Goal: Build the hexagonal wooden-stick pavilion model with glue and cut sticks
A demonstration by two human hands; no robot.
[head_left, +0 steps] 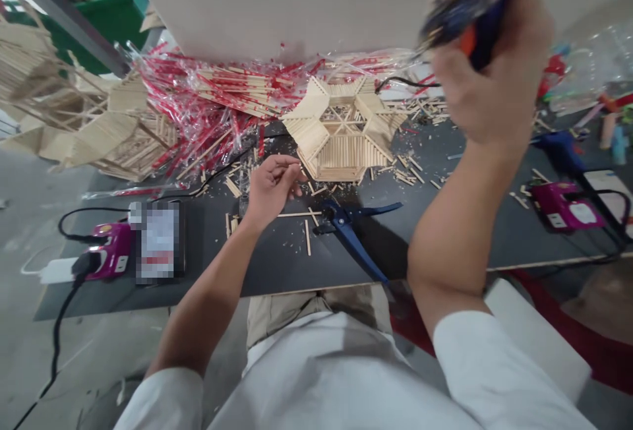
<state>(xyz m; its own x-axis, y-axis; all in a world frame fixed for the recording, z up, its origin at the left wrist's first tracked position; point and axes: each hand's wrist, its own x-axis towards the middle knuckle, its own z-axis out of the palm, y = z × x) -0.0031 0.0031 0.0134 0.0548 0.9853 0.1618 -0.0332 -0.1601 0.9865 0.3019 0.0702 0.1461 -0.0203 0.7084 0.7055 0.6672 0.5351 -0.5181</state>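
Note:
My right hand (494,80) is raised at the upper right, closed around a dark blue tool (487,28) with an orange part. It looks like a glue gun, though motion blurs it. My left hand (275,186) is low over the table, its fingers curled and thumb drawn in; anything pinched there is too small to make out. Just beyond it sits a star-shaped model made of wooden sticks (341,153), with an open spoked centre. Blue-handled cutters (349,229) lie closer to me, their handles apart, beside loose sticks (307,237).
Red-and-clear wrapped sticks (237,87) are heaped along the back. Larger stick structures (99,120) stand at left. A phone-like device (161,242) and purple power socket (111,248) lie left; another purple socket (568,206) and blue tool (561,150) lie right. Cords cross the table (277,265).

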